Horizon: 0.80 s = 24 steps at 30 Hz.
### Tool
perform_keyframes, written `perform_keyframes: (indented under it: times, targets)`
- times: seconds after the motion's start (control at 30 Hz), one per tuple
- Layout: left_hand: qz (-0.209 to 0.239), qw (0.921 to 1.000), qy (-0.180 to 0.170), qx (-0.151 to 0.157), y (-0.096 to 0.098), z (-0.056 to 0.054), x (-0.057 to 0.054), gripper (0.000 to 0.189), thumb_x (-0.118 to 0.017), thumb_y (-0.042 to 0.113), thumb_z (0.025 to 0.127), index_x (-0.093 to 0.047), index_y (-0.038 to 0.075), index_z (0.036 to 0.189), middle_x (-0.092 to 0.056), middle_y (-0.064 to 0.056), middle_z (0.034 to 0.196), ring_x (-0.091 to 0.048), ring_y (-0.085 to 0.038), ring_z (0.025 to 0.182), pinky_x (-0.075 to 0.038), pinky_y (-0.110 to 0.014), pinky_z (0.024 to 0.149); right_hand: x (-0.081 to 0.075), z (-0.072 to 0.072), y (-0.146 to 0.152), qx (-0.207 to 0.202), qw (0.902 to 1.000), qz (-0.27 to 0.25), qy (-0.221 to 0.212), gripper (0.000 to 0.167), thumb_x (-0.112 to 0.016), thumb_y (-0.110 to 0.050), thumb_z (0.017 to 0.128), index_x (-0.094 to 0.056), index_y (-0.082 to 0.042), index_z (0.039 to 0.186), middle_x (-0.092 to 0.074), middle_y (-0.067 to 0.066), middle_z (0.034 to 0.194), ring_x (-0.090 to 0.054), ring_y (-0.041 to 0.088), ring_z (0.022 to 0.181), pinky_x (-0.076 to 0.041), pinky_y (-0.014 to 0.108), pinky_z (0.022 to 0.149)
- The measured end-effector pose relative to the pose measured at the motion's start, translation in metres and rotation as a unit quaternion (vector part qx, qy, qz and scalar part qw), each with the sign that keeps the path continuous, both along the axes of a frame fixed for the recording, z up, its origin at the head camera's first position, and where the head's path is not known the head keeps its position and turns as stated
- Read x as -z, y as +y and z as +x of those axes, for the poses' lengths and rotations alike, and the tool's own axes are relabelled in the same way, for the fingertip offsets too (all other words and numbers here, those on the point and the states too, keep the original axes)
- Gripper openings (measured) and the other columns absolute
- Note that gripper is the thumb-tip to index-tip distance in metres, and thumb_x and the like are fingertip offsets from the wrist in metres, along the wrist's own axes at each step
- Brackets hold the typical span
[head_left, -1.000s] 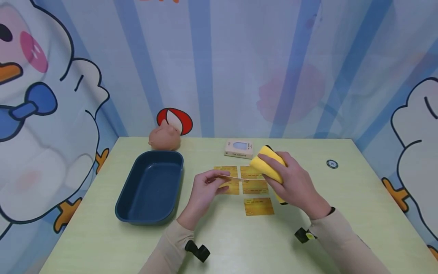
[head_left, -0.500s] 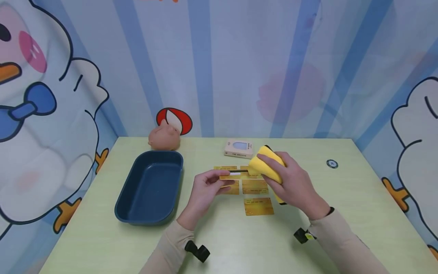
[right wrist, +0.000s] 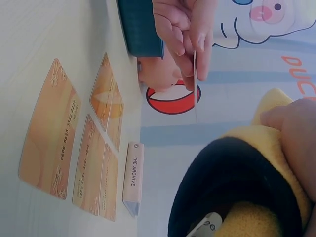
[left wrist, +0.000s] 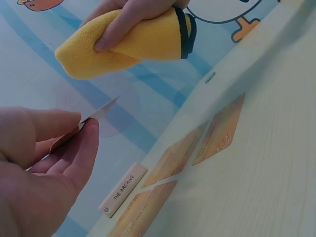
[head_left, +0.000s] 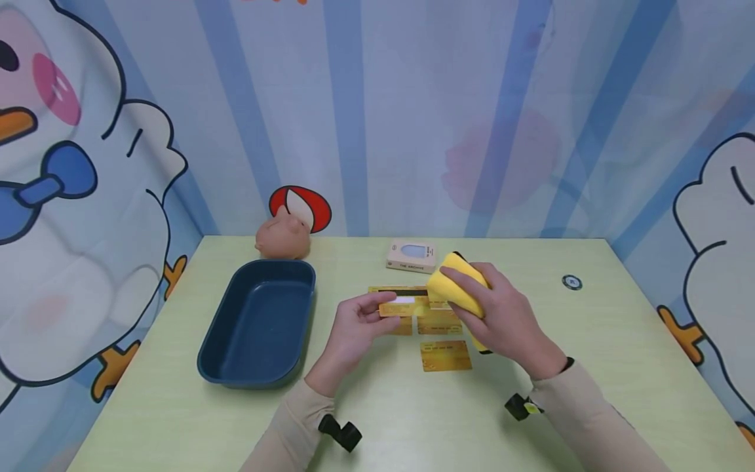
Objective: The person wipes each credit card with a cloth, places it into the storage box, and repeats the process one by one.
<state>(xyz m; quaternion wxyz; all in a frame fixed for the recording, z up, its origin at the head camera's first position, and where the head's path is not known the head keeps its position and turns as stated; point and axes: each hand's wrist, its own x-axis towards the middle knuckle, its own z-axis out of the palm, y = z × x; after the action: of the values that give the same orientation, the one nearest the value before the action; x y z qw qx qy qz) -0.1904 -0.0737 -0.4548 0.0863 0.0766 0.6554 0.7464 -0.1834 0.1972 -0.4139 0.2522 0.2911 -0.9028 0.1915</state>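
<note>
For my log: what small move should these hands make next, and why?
Probably the right hand should bring its fuzzy yellow cloth against the gold rectangular card and wipe: the left hand pinches that card, dark-striped face showing, while both wrist views show cloth and card apart.

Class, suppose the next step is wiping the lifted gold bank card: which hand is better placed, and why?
Probably the right hand: it grips the yellow cloth, close to the gold bank card. The left hand pinches that card at one end, so it seems suited to steadying it.
</note>
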Motion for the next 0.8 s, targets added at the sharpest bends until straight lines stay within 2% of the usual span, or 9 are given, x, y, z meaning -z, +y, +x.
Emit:
perform_keyframes:
  times: [0.13, 0.3, 0.5, 0.7, 0.8]
  targets:
    - [0.015, 0.9998, -0.004, 0.007, 0.000, -0.001, 0.001, 0.056, -0.073, -0.012, 0.091, -0.059, -0.002, 0.144, -0.067, -0.028, 0.132, -0.073, -0.027, 0.110, -0.063, -0.038, 0.087, -0.001, 0.000, -0.002, -0.007, 1.0000, -0.001, 0.003, 0.063, -0.082, -0.021, 0.091, -0.057, -0.026, 0.149, -0.058, 0.020, 0.128, -0.059, 0.026, 0.089, -0.054, 0.040, 0.060]
    - [0.018, 0.9998, -0.003, 0.010, 0.001, -0.001, 0.001, 0.067, -0.072, -0.012, 0.091, -0.051, 0.005, 0.153, -0.069, -0.026, 0.131, -0.074, -0.029, 0.110, -0.064, -0.038, 0.086, -0.004, 0.000, -0.011, -0.021, 0.9998, 0.003, 0.003, 0.064, -0.082, -0.021, 0.091, -0.057, -0.026, 0.150, -0.057, 0.020, 0.130, -0.059, 0.025, 0.088, -0.055, 0.040, 0.062]
    - [0.007, 0.9997, 0.012, 0.018, 0.003, -0.001, 0.002, 0.068, -0.071, -0.011, 0.093, -0.047, 0.005, 0.155, -0.068, -0.025, 0.133, -0.072, -0.034, 0.115, -0.063, -0.039, 0.088, -0.007, -0.001, -0.028, -0.036, 0.9990, 0.026, -0.002, 0.062, -0.082, -0.025, 0.092, -0.057, -0.026, 0.149, -0.057, 0.020, 0.131, -0.064, 0.030, 0.093, -0.060, 0.044, 0.065]
    - [0.001, 0.9996, 0.011, 0.024, 0.006, -0.001, 0.004, 0.068, -0.072, -0.006, 0.095, -0.045, 0.008, 0.156, -0.069, -0.020, 0.135, -0.073, -0.035, 0.115, -0.062, -0.039, 0.091, -0.005, -0.005, -0.044, -0.053, 0.9968, 0.059, -0.012, 0.065, -0.083, -0.025, 0.091, -0.057, -0.028, 0.150, -0.057, 0.019, 0.138, -0.065, 0.033, 0.103, -0.062, 0.046, 0.070]
    - [0.004, 0.9996, 0.008, 0.026, 0.008, 0.000, 0.003, 0.070, -0.073, -0.005, 0.094, -0.045, 0.010, 0.156, -0.068, -0.019, 0.137, -0.073, -0.034, 0.114, -0.062, -0.038, 0.092, -0.003, -0.006, -0.051, -0.061, 0.9955, 0.071, -0.003, 0.065, -0.084, -0.024, 0.090, -0.057, -0.027, 0.149, -0.057, 0.020, 0.141, -0.064, 0.034, 0.101, -0.061, 0.046, 0.069]
